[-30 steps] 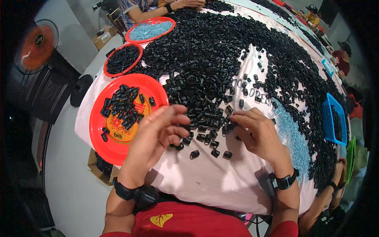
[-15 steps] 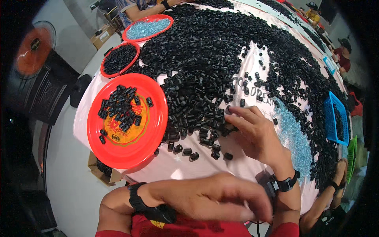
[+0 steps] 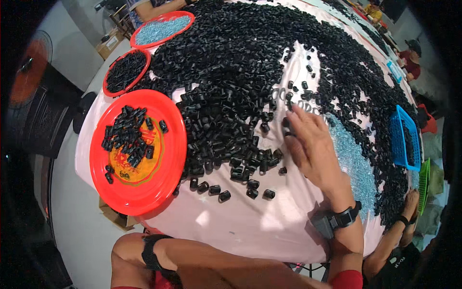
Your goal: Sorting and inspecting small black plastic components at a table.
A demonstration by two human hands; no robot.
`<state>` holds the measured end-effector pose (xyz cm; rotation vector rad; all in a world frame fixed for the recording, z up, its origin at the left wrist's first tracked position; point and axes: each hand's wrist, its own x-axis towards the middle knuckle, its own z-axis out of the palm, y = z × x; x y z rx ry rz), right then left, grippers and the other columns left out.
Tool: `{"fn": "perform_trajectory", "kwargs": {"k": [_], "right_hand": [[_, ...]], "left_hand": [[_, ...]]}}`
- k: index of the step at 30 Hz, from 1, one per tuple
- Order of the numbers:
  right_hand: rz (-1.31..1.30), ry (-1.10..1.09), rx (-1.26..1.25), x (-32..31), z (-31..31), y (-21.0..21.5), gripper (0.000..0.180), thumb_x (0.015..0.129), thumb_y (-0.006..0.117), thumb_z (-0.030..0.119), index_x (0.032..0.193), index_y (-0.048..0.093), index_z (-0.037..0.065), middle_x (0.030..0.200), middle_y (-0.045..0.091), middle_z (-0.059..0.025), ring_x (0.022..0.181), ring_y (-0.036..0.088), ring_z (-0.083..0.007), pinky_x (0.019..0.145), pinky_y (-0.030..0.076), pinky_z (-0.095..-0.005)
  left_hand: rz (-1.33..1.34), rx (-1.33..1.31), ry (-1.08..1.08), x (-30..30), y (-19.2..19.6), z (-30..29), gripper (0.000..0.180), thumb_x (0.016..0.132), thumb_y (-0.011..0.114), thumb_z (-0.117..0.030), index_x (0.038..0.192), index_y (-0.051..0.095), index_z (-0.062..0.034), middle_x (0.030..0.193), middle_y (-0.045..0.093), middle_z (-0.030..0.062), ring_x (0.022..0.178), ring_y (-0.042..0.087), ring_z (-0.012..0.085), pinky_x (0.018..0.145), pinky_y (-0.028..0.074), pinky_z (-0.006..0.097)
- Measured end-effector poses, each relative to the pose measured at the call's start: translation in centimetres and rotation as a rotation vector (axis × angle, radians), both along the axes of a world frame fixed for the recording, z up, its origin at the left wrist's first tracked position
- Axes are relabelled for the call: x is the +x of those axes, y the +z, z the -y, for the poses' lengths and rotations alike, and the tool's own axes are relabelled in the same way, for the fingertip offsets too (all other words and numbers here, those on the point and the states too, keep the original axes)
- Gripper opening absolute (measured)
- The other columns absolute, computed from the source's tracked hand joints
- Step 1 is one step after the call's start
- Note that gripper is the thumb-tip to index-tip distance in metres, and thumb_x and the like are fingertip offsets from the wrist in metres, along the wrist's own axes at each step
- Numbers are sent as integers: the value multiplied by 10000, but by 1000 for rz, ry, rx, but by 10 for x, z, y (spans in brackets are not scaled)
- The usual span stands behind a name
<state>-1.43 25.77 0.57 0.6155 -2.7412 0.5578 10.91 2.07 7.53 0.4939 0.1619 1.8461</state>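
My right hand (image 3: 315, 144) is over the pink cloth at the right edge of the loose pile of small black plastic tubular parts (image 3: 226, 120). Its fingers are stretched out, with thumb and forefinger apart. A dark part (image 3: 287, 123) lies by the fingertips; I cannot tell whether they touch it. My left hand (image 3: 231, 262) crosses low along the bottom edge, back upward, and its fingers are cut off from view. To the left stands a big red plate (image 3: 171, 178) with a yellow centre, holding a heap of the same black parts (image 3: 127, 130).
Behind it are a red plate of black pins (image 3: 127, 72) and a red plate of silvery bits (image 3: 161, 30). Silvery pieces (image 3: 353, 164) are spread to the right. A blue basket (image 3: 403, 144) stands farther right, near another person's hands (image 3: 410, 204).
My left hand has dropped toward the bottom edge, its fingers leaving view. My right hand has shifted slightly, fingers still stretched. The view has also moved, with the red plate now farther left.
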Motion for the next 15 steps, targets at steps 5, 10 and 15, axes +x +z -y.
{"fn": "perform_trajectory", "kwargs": {"k": [5,10,15], "right_hand": [[63,40,-43,-2,0,7,369,935,619,52,1283,615,-72,1337,619,-265,1153,579,-425,1028,460,-469],[29,38,-53,-7,-4,-1,323,927,614,28,1237,650,-56,1255,669,-235,1084,601,-406,978,489,-452],[38,50,-66,-6,-2,-1,329,906,618,23,1228,661,-35,1266,662,-230,1071,599,-404,969,492,-455]], "left_hand": [[69,-137,152,3,6,-15,375,1003,465,-417,968,593,-67,904,682,110,843,584,193,988,478,414],[141,-253,253,2,13,-11,452,993,432,-496,915,553,-68,861,652,113,780,550,188,1024,447,422],[196,-378,388,-7,23,0,533,983,399,-576,863,513,-69,818,622,116,716,516,184,1060,415,431]]}}
